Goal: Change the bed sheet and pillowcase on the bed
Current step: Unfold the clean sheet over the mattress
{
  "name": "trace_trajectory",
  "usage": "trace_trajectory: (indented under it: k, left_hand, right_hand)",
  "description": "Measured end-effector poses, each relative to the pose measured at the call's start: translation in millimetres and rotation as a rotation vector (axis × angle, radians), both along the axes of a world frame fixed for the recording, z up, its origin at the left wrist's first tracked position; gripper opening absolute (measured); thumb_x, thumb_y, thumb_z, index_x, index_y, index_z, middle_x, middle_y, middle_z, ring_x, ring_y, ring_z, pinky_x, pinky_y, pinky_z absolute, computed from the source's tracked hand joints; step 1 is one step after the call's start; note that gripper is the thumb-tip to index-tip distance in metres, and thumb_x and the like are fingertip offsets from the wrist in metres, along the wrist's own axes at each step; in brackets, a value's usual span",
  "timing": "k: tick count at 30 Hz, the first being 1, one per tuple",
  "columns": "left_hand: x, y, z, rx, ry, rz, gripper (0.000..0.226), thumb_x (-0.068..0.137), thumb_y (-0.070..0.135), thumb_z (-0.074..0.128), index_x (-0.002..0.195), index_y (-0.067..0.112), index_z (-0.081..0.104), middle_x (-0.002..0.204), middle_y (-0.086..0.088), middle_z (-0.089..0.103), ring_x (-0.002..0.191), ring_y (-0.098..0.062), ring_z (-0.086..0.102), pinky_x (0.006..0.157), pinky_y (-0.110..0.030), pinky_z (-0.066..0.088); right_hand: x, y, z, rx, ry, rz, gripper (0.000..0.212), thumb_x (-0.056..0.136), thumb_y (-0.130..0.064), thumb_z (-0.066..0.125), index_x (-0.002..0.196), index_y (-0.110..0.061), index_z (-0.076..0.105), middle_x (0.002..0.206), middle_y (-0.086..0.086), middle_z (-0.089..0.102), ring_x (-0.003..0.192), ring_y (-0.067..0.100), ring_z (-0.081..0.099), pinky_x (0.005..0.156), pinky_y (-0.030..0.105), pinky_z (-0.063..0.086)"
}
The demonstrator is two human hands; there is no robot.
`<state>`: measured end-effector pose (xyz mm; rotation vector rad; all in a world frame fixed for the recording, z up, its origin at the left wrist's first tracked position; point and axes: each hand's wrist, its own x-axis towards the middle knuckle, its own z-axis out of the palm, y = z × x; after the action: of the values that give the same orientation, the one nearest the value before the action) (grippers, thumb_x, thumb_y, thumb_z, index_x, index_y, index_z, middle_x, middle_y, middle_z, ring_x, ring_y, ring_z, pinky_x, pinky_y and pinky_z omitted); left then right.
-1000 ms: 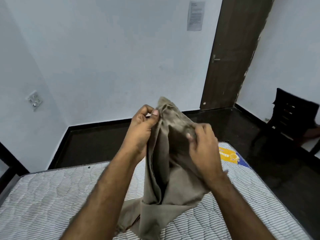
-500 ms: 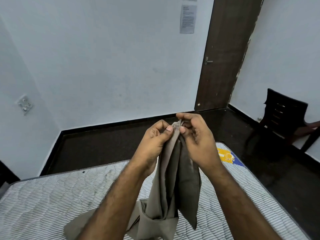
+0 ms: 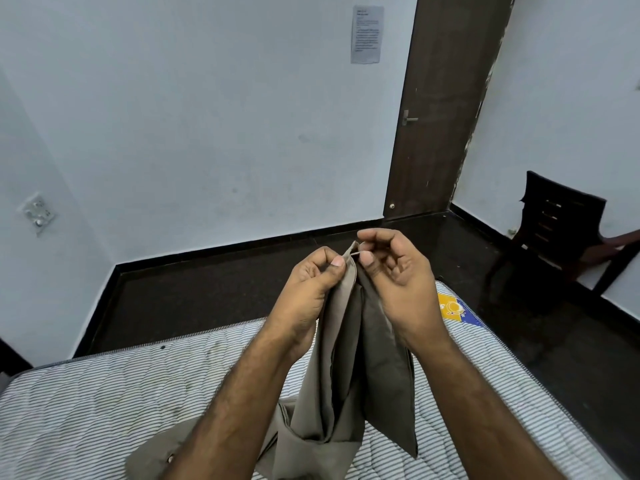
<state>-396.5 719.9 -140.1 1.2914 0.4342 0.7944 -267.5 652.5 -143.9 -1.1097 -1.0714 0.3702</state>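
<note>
A dark wooden door stands at one o'clock, a printed notice beside it, a dark chair at three, a wall socket at nine.

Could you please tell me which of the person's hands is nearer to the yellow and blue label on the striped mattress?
The right. The right hand hovers just left of the yellow and blue label on the striped mattress; the left hand is farther, beyond the beige cloth both grip.
</note>
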Motion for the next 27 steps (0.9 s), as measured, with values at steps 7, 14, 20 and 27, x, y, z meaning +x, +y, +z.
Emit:
trace_trajectory:
  k: [7, 14, 20, 27]
  left_hand:
    - [-1, -2, 2, 0.016, 0.044, -0.036, 0.025, 0.104, 0.014, 0.052, 0.080, 0.015, 0.051, 0.073, 0.004, 0.060, 0.064, -0.002, 0.055, 0.058, -0.013, 0.045]
    - [23, 46, -8, -0.153, 0.059, 0.277, 0.030, 0.103, 0.016, 0.055, 0.074, 0.020, 0.055, 0.076, -0.004, 0.059, 0.075, -0.015, 0.051, 0.070, -0.033, 0.043]
    - [33, 91, 4, 0.509, 0.452, 0.591, 0.008, 0.095, 0.024, 0.066, 0.093, 0.023, 0.059, 0.095, 0.005, 0.067, 0.090, -0.014, 0.064, 0.075, -0.030, 0.048]
    - [50, 16, 56, 0.713, 0.019, 0.459, 0.023, 0.097, 0.022, 0.056, 0.116, 0.020, 0.044, 0.102, 0.003, 0.062, 0.090, -0.013, 0.065, 0.078, -0.033, 0.056]
  right_hand:
    - [15, -2, -5, -0.057, -0.440, -0.124, 0.023, 0.092, 0.000, 0.068, 0.109, -0.014, 0.075, 0.099, -0.002, 0.052, 0.100, 0.017, 0.063, 0.090, 0.027, 0.052]
    - [4, 1, 2, 0.065, -0.338, -0.138, 0.023, 0.092, 0.013, 0.055, 0.091, -0.010, 0.060, 0.099, 0.002, 0.067, 0.097, 0.022, 0.067, 0.088, 0.049, 0.054]
    - [6, 19, 37, 0.044, -0.372, -0.069, 0.014, 0.100, -0.002, 0.050, 0.097, -0.012, 0.059, 0.079, 0.002, 0.067, 0.075, 0.022, 0.066, 0.074, 0.046, 0.055]
    - [42, 74, 106, 0.023, -0.484, -0.296, 0.011, 0.101, -0.020, 0.061, 0.096, -0.010, 0.063, 0.082, -0.008, 0.068, 0.076, 0.001, 0.062, 0.070, 0.012, 0.043]
